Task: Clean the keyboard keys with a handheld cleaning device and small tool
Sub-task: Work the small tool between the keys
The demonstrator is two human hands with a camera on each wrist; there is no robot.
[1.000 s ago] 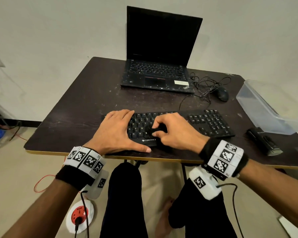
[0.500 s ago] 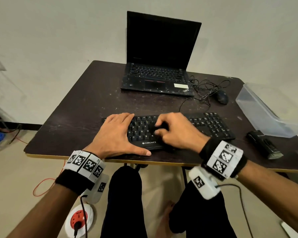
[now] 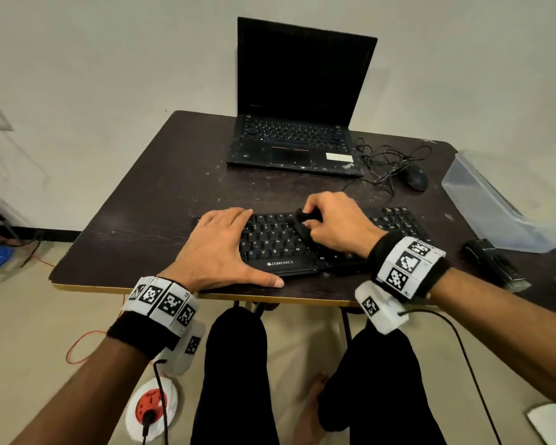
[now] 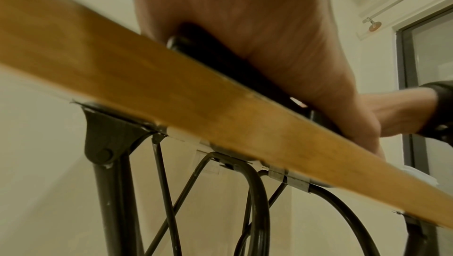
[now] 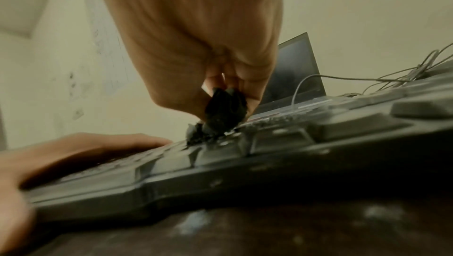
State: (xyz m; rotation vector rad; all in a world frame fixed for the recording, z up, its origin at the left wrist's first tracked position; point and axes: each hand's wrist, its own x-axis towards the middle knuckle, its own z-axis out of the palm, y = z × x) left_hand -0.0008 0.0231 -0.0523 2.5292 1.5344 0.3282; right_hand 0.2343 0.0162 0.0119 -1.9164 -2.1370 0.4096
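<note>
Fingers (image 3: pixel 312 209) of the right hand (image 3: pixel 337 224) curl around a small black tool (image 3: pixel 304 224), pinching it near its top while its lower end touches the keys in the upper middle rows of the black keyboard (image 3: pixel 276 244). From the right wrist view the same small black tool (image 5: pixel 224 112) shows as a dark, ragged-ended piece pinched between fingertips (image 5: pixel 252 93), its tip resting on the key tops of the keyboard (image 5: pixel 269 153). Over on the other side, the left hand (image 3: pixel 220 248) lies flat on the left end of the keyboard, its fingers straight and close together across the keys and the thumb stretched out along the front edge, just beside the printed brand label. The left wrist view shows only the palm of the left hand (image 4: pixel 257 37) pressed down over the dark keyboard edge above the pale wooden rim of the bench (image 4: pixel 196 109). The keyboard sits near the front edge of the dark bench (image 3: pixel 161 200). Behind it stands an open black laptop (image 3: pixel 299 101) with a dark screen. To the right of the laptop lie a tangle of cable and a black mouse (image 3: pixel 416 179). A clear plastic box (image 3: pixel 495 200) rests at the right side of the bench, with a black handheld device (image 3: pixel 493 263) lying just in front of it, apart from both hands.
</note>
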